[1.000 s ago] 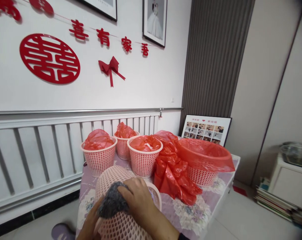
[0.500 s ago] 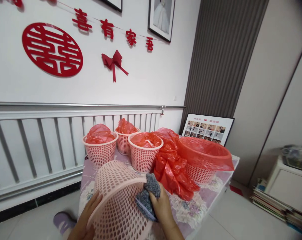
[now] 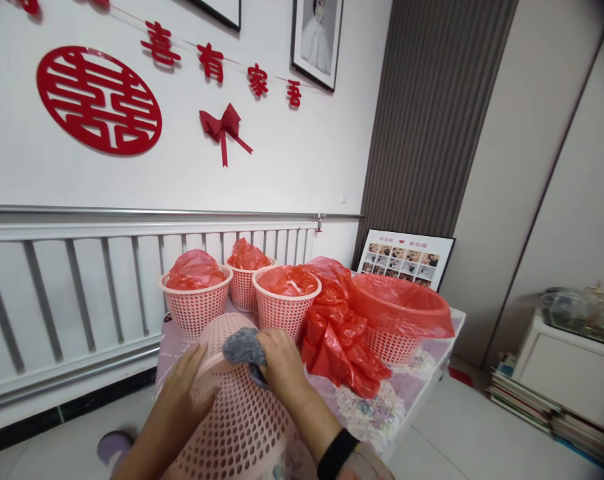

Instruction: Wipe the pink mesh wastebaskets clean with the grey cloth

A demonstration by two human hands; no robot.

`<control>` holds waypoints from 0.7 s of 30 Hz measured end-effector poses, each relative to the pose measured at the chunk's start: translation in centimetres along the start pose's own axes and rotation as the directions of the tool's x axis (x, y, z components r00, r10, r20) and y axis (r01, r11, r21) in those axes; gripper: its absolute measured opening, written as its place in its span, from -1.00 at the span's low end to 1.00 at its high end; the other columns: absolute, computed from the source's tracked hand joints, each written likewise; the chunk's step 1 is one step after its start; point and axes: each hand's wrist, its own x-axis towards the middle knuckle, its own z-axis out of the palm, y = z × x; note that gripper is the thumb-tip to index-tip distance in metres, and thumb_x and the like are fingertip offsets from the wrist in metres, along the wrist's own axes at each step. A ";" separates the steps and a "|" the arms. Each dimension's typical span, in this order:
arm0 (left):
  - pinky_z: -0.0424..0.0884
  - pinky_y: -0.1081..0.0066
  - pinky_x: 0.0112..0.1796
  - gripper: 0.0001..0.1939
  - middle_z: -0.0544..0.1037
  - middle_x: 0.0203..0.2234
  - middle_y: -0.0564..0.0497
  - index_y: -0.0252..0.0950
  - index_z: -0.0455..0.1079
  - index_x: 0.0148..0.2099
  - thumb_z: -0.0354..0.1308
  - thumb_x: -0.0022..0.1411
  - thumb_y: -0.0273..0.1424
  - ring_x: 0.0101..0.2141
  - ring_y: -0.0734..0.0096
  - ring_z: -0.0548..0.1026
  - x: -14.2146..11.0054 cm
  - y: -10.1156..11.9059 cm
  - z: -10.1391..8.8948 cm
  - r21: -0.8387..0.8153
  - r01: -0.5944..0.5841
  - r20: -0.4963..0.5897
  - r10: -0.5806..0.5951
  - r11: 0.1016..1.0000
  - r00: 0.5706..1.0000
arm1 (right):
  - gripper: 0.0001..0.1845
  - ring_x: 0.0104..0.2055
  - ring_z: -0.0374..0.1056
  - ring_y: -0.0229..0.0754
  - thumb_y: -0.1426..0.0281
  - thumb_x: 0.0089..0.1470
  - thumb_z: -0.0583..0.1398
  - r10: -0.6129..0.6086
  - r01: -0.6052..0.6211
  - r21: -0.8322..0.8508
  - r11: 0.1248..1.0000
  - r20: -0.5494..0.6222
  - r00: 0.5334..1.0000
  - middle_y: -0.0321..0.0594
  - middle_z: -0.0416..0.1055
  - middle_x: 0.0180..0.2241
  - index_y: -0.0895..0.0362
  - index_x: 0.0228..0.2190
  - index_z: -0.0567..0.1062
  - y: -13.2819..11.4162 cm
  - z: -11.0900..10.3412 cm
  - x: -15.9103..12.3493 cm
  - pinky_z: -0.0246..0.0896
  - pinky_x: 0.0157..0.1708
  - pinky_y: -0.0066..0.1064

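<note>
A pink plastic mesh basket (image 3: 242, 417) lies tipped over in front of me, its bottom end pointing away. My left hand (image 3: 185, 383) rests flat on its left side with fingers spread, steadying it. My right hand (image 3: 277, 360) presses a grey cloth (image 3: 242, 345) onto the basket's far top end, fingers closed over the cloth. A black band sits on my right wrist.
On the flowered tabletop (image 3: 377, 413) stand three small pink baskets lined with red bags (image 3: 195, 300), a heap of red plastic bags (image 3: 337, 333), and a wider lined basket (image 3: 399, 313). A framed photo collage (image 3: 407, 257) leans behind. A railing runs left; stacked books (image 3: 547, 413) lie on the floor right.
My right hand has carried the grey cloth from the basket's right side up to its far end. My left hand slid higher on the basket. The view shifted slightly.
</note>
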 end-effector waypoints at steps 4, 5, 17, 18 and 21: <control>0.21 0.04 0.26 -0.44 0.40 0.24 -0.19 -0.33 0.26 0.27 0.00 0.22 -0.37 0.24 0.11 0.33 3.6 2.0 -1.8 0.061 -0.072 0.081 0.067 0.996 0.995 | -0.66 -0.11 0.33 -0.03 0.44 0.05 0.28 -0.008 0.010 -0.030 1.000 0.054 0.999 -0.12 0.46 -0.15 0.09 -0.09 0.45 -3.5 0.8 0.8 0.27 -0.12 -0.21; 0.21 0.08 0.26 -0.46 0.41 0.23 -0.16 -0.32 0.27 0.27 -0.05 0.26 -0.38 0.24 0.16 0.34 3.9 2.1 -2.0 0.045 -0.079 0.123 0.073 0.996 0.990 | -0.64 -0.11 0.33 -0.03 0.44 0.05 0.28 0.007 -0.006 -0.022 1.000 0.052 0.999 -0.13 0.46 -0.14 0.08 -0.08 0.45 -3.9 0.8 0.7 0.27 -0.12 -0.21; 0.34 0.17 0.17 -0.46 0.42 0.23 -0.09 -0.26 0.20 0.34 -0.17 0.38 -0.26 0.19 0.19 0.41 1.7 0.8 -3.2 0.125 0.087 0.219 -0.113 0.988 0.969 | -0.65 -0.10 0.40 -0.06 0.55 -0.01 0.14 0.317 -0.271 0.314 0.910 -0.103 0.943 -0.11 0.49 -0.18 0.14 -0.13 0.47 0.7 2.1 -5.5 0.34 -0.07 -0.21; 0.31 0.18 0.20 -0.44 0.40 0.24 -0.10 -0.29 0.18 0.35 -0.18 0.38 -0.26 0.21 0.19 0.38 1.7 0.8 -3.3 0.127 0.096 0.232 -0.124 0.987 0.965 | -0.67 -0.11 0.42 -0.06 0.53 0.01 0.13 0.366 -0.312 0.340 0.887 -0.106 0.924 -0.11 0.49 -0.19 0.14 -0.14 0.47 1.0 2.4 -6.4 0.35 -0.07 -0.21; 0.24 0.18 0.24 -0.41 0.36 0.26 -0.13 -0.35 0.16 0.36 -0.21 0.38 -0.23 0.24 0.19 0.34 1.8 0.9 -3.3 0.130 0.116 0.254 -0.146 0.985 0.956 | -0.69 -0.09 0.45 -0.05 0.47 0.04 0.12 0.532 -0.447 0.424 0.788 -0.104 0.840 -0.09 0.51 -0.18 0.15 -0.14 0.47 1.6 3.8 -9.2 0.37 -0.04 -0.20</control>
